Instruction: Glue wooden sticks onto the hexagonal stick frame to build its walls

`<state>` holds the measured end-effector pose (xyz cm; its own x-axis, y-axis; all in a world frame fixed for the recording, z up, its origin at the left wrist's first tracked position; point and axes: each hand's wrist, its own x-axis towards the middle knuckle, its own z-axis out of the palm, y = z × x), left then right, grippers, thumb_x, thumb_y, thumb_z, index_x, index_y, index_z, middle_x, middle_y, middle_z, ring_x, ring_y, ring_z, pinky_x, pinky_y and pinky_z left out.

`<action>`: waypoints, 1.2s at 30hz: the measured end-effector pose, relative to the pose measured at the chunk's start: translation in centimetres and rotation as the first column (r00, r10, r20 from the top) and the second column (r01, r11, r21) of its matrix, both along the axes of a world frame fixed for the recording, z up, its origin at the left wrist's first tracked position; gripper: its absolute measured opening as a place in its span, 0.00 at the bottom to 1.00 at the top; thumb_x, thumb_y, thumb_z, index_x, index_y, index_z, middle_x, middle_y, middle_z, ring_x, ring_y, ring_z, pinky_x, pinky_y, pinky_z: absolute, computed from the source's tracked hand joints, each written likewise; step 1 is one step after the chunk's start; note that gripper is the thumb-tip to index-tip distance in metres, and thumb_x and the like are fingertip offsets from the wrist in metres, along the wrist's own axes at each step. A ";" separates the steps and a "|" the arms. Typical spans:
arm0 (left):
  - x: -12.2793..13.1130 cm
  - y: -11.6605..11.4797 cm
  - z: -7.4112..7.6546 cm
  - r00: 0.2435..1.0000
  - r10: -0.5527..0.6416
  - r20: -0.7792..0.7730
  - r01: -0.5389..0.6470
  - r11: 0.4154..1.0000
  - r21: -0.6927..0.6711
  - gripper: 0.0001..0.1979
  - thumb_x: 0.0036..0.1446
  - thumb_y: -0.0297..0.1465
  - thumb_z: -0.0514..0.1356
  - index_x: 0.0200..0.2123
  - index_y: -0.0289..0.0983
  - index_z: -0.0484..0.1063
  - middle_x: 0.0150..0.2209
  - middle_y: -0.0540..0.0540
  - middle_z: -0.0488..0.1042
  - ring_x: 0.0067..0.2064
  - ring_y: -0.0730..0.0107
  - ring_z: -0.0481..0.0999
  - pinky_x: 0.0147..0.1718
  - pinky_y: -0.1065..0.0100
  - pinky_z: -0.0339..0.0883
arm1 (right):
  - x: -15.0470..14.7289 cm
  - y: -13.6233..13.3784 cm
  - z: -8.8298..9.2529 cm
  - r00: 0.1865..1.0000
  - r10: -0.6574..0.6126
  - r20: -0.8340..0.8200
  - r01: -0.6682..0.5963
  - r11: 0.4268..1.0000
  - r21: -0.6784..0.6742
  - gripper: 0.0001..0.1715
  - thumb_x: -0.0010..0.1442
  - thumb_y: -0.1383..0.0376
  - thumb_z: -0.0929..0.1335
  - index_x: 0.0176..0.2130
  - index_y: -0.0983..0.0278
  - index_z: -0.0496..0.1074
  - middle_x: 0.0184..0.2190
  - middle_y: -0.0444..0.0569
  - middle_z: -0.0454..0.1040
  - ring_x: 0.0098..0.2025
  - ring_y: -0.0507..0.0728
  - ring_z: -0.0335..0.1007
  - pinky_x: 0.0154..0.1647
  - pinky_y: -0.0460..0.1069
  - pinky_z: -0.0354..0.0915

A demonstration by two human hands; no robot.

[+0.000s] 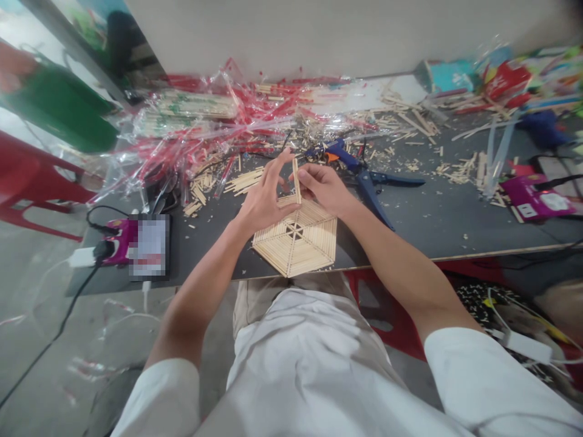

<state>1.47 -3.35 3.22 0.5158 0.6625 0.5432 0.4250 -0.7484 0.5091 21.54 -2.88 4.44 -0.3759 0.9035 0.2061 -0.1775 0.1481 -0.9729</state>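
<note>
A flat hexagonal panel of pale wooden sticks [314,249] lies at the table's front edge, its strips arranged in rings around a small dark centre. My left hand [266,197] is over the panel's upper left side, fingers stretched and apart, the thumb near the panel's surface. A short piece made of wooden sticks [296,180] stands upright at the far side of the panel. My right hand [321,187] pinches this piece from the right with thumb and fingers. Its lower end is close to the panel; whether they touch I cannot tell.
Beyond my hands lie a blue glue gun [341,153], dark blue cutters [373,188], and loose sticks [246,180]. Plastic-wrapped stick bundles [191,106] fill the back left. A phone [150,246] and a purple power strip [537,197] flank the work. At left stands a red stool [36,176].
</note>
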 end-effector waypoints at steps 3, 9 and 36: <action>0.0 0.0 0.1 1.000 -0.008 0.004 0.008 1.000 0.001 0.57 0.58 0.65 0.60 0.78 0.53 0.32 0.73 0.35 0.59 0.46 0.65 0.80 0.28 0.71 0.70 | 0.0 0.0 0.0 1.000 0.005 -0.002 -0.005 1.000 -0.005 0.34 0.57 0.35 0.74 0.31 0.61 0.69 0.20 0.36 0.62 0.21 0.45 0.53 0.20 0.45 0.50; 0.0 -0.2 0.5 1.000 -0.024 -0.005 0.024 1.000 0.004 0.56 0.59 0.63 0.61 0.78 0.51 0.33 0.72 0.34 0.59 0.45 0.65 0.80 0.27 0.71 0.69 | 0.0 -0.1 0.0 1.000 0.006 -0.022 -0.007 1.000 -0.018 0.33 0.57 0.36 0.75 0.31 0.62 0.70 0.19 0.35 0.61 0.20 0.45 0.52 0.20 0.45 0.49; -0.1 0.1 0.3 1.000 0.001 0.015 -0.001 1.000 -0.001 0.57 0.58 0.64 0.62 0.78 0.55 0.31 0.72 0.35 0.60 0.47 0.63 0.80 0.28 0.72 0.71 | 0.3 -0.1 0.2 0.997 -0.041 0.070 0.034 0.995 0.096 0.32 0.60 0.36 0.73 0.34 0.61 0.74 0.19 0.36 0.61 0.20 0.46 0.54 0.21 0.45 0.52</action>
<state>1.40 -3.29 3.57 0.5070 0.6633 0.5504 0.4184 -0.7477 0.5157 21.86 -3.02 4.69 -0.3592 0.8947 0.2656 -0.1008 0.2457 -0.9641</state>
